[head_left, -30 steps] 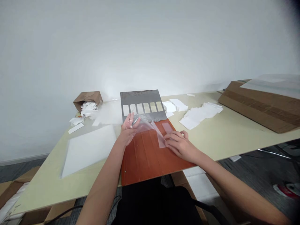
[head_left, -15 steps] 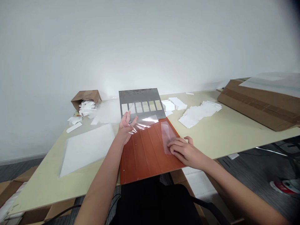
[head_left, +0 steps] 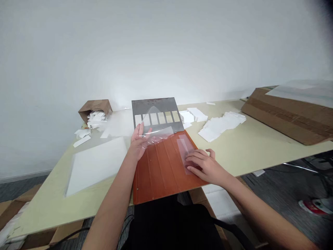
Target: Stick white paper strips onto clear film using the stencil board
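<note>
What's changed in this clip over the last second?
The left hand has drawn the clear film away from the translucent strip, toward the grey metal stencil. The right hand shifted slightly rightward, resting on the strip. The orange board stayed put.

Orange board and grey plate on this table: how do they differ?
The orange-red ribbed board is solid with lengthwise grooves, while the grey metal plate is cut with a row of six rectangular windows. The board lies nearer the person, the plate farther away. Both lie flat on the pale table.
</note>
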A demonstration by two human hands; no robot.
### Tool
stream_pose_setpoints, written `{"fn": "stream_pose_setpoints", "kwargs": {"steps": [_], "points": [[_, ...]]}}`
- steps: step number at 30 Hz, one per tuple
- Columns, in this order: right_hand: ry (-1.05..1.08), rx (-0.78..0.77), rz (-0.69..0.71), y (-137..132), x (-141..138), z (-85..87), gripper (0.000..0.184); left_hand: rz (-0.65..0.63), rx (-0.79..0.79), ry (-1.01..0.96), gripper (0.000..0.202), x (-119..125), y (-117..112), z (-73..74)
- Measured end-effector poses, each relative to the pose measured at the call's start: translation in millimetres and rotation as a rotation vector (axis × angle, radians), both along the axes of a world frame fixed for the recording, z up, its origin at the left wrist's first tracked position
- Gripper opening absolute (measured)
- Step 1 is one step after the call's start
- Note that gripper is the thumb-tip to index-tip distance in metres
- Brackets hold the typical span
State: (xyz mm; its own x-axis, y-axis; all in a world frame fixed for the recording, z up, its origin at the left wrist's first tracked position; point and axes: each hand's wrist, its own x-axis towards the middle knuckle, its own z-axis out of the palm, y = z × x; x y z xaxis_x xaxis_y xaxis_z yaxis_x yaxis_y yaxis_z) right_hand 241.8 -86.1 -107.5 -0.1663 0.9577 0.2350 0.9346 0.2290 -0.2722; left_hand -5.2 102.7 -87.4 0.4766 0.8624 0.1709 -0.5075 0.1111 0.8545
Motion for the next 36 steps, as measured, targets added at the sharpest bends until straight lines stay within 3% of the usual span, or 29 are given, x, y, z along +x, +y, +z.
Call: {"fn": "stream_pose_setpoints", "kwargs": {"steps": [19,30,36], "points": [[-0.056,-0.054,-0.001,22,-2,-2.0,0.031,0.024,-0.1,-0.141,0.083,1,7,-7.9],[-0.067,-0.054,0.003,26,-3,0.7,0.027,0.042,-0.087,-0.087,0.067,1,2,-3.4],[-0.077,-0.06,0.023,27,-1,-0.6,0.03,0.033,-0.07,-0.071,0.072,1,4,-4.0]]}}
